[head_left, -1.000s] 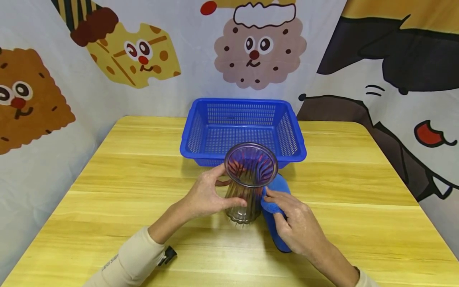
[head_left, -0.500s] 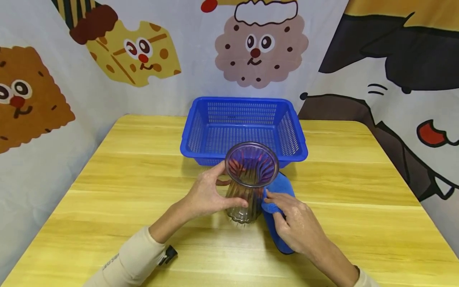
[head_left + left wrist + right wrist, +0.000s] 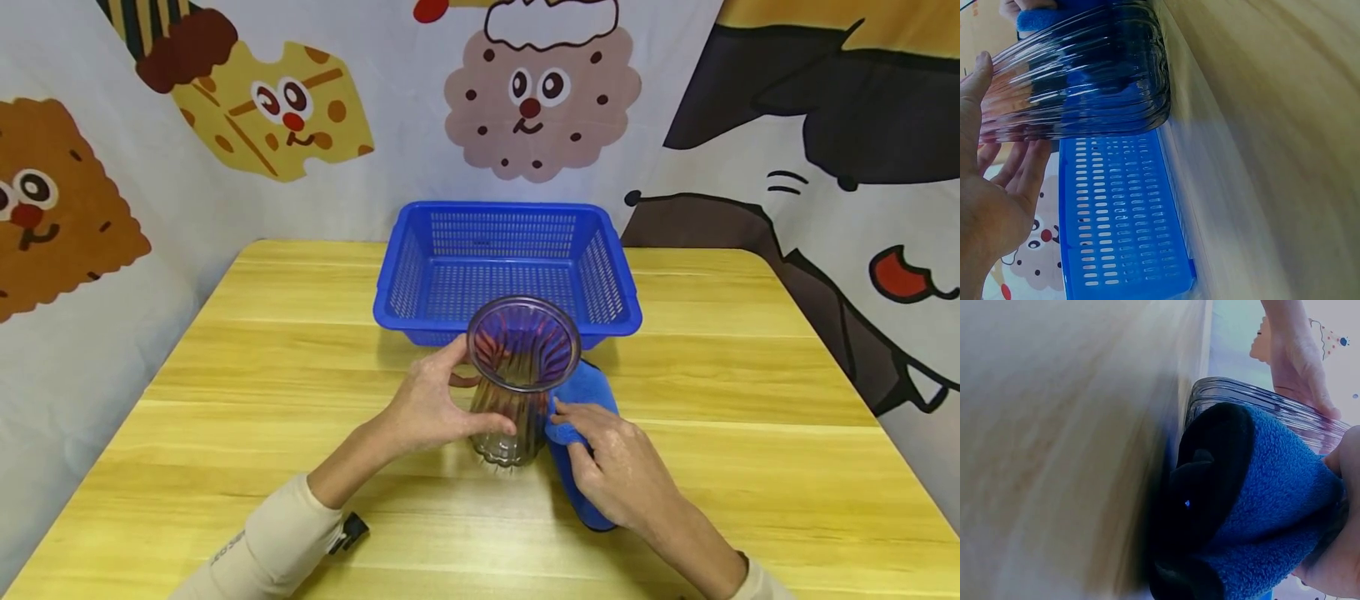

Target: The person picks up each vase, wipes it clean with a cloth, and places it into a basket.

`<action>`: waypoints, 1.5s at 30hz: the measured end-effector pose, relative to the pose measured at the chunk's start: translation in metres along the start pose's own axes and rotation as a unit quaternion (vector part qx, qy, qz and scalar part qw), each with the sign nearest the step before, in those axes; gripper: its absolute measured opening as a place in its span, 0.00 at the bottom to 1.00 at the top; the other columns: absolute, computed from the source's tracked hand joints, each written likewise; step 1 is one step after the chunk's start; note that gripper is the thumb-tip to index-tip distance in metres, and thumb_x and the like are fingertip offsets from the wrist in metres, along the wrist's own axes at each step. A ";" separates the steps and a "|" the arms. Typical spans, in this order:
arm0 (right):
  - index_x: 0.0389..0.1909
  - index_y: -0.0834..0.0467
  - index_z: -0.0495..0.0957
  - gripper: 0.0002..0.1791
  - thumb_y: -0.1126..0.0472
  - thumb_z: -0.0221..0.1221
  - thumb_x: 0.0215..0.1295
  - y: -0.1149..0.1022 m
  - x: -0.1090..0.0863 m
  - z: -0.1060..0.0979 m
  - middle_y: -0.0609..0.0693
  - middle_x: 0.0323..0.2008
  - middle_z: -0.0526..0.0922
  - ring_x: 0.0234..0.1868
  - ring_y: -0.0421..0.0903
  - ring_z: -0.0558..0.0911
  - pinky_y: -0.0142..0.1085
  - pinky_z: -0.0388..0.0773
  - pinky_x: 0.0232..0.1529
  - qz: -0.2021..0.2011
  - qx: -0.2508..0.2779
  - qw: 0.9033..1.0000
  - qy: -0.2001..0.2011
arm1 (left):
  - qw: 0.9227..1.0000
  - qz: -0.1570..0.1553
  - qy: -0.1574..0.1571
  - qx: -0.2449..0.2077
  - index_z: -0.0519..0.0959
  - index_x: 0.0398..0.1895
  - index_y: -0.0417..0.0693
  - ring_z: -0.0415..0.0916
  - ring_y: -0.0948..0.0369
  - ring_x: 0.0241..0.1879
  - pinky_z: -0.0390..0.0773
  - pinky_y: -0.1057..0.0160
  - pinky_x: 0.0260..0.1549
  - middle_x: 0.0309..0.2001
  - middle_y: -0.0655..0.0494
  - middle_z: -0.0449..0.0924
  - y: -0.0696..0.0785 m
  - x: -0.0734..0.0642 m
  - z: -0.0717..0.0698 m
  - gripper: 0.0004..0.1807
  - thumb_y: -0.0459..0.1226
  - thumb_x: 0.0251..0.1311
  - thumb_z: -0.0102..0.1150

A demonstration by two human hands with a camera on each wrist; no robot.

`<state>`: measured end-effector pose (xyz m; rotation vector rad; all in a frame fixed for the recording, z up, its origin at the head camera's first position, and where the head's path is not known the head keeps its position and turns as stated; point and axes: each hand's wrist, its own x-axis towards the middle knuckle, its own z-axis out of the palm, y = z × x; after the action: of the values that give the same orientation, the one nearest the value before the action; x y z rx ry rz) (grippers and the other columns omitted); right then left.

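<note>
From the left, we see the left hand (image 3: 431, 408), its thumb and fingers clasped round the ribbed glass vase (image 3: 510, 421). The vase is upright before the blue basket (image 3: 422, 327), its base on or just above the wooden table (image 3: 750, 375); we cannot tell which. At its right side, we see the right hand (image 3: 626, 467) pinching a blue cloth (image 3: 588, 387) between thumb and fingers

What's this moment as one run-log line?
left fingers: around glass vase | right fingers: pinching blue fuzzy pad beside vase | vase: rim up | blue basket: on table, beyond vase
</note>
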<state>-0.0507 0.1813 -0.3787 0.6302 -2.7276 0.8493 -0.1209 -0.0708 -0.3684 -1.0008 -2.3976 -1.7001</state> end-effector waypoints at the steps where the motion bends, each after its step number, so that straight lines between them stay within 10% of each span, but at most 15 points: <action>1: 0.45 0.58 0.87 0.16 0.70 0.55 0.60 0.000 0.000 0.000 0.49 0.55 0.84 0.58 0.51 0.81 0.53 0.82 0.55 0.001 -0.001 1.000 0.000 | 1.000 -0.001 -0.001 -0.001 0.71 0.67 0.46 0.78 0.58 0.57 0.85 0.65 0.47 0.59 0.55 0.79 0.000 0.000 0.000 0.51 0.39 0.35 0.88; 24: 0.54 0.57 0.85 0.20 0.68 0.56 0.62 0.004 -0.001 0.000 0.48 0.53 0.85 0.55 0.51 0.82 0.53 0.85 0.49 0.035 -0.020 0.999 -0.017 | 1.000 -0.003 0.001 0.028 0.67 0.72 0.50 0.74 0.58 0.61 0.85 0.65 0.46 0.62 0.57 0.76 0.009 -0.002 0.002 0.53 0.43 0.39 0.87; 30: 0.51 0.52 0.87 0.21 0.72 0.56 0.62 0.001 -0.001 -0.010 0.43 0.42 0.87 0.30 0.38 0.79 0.34 0.80 0.28 0.067 0.047 0.995 0.059 | 0.999 -0.023 -0.018 0.013 0.61 0.76 0.58 0.67 0.61 0.65 0.81 0.52 0.56 0.67 0.63 0.69 0.010 -0.006 0.002 0.55 0.45 0.45 0.84; 37: 0.54 0.61 0.85 0.22 0.78 0.49 0.67 -0.011 0.004 -0.025 0.49 0.50 0.87 0.52 0.44 0.84 0.26 0.80 0.51 0.026 0.208 0.953 0.219 | 0.999 -0.009 -0.020 -0.027 0.60 0.77 0.59 0.68 0.57 0.65 0.71 0.39 0.64 0.69 0.61 0.67 0.009 -0.010 -0.002 0.47 0.40 0.56 0.76; 45: 0.49 0.79 0.79 0.16 0.80 0.46 0.64 -0.030 0.006 -0.021 0.54 0.45 0.87 0.43 0.43 0.84 0.27 0.82 0.44 -0.036 0.283 0.882 0.374 | 0.997 0.001 -0.058 -0.051 0.65 0.75 0.51 0.70 0.56 0.66 0.70 0.48 0.67 0.68 0.57 0.72 0.007 -0.010 0.000 0.41 0.33 0.58 0.71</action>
<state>-0.0404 0.1695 -0.3452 0.3679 -1.7473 1.5072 -0.1098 -0.0744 -0.3663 -1.1471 -2.3975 -1.8300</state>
